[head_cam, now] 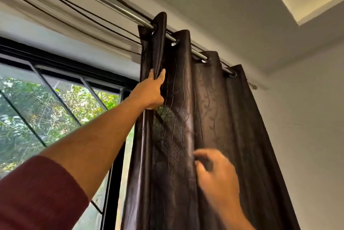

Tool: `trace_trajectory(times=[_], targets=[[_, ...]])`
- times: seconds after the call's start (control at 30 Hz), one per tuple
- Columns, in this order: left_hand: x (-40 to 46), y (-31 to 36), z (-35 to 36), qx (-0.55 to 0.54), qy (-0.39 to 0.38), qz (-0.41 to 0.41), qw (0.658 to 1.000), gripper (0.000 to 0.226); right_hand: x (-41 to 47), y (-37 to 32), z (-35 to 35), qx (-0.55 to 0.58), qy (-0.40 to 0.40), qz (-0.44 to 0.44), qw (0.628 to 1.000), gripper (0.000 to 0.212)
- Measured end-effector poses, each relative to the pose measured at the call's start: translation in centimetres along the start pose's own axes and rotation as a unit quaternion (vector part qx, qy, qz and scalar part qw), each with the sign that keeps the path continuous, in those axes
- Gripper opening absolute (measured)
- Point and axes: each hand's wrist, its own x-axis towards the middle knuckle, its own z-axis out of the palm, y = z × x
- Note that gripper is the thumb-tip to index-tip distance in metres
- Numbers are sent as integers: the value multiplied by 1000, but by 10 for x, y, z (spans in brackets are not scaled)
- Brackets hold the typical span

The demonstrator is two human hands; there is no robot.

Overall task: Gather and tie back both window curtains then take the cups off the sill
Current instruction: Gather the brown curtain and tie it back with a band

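A dark brown curtain (214,118) with an embossed leaf pattern hangs by eyelets from a metal rod (119,8), bunched toward the right wall. My left hand (150,91) reaches up and grips the curtain's leading left fold between thumb and fingers. My right hand (217,175) is lower, blurred, its fingers curled against a fold in the middle of the curtain; whether it pinches the cloth is unclear. No cups or sill are in view.
The black-framed window (61,73) with green foliage behind it fills the left. Black cables (74,2) run along the wall beside the rod. A white wall (307,136) stands close on the right, with a ceiling step above.
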Motion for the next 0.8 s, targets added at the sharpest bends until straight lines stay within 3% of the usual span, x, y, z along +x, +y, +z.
trace_trajectory(times=[0.07, 0.17, 0.33, 0.6, 0.8], targets=[[9, -8, -7, -5, 19, 16, 1000, 113, 59, -13, 5, -18, -6, -29, 999, 30], [33, -20, -26, 4, 33, 25, 999, 106, 124, -18, 21, -43, -75, -39, 996, 48], [53, -24, -43, 5, 51, 44, 998, 94, 173, -48, 31, -18, -140, -17, 990, 37], [56, -38, -34, -27, 58, 67, 996, 94, 214, -60, 36, -57, -93, -20, 994, 41], [52, -44, -42, -48, 68, 31, 996, 101, 230, -60, 37, -7, -108, 5, 994, 68]])
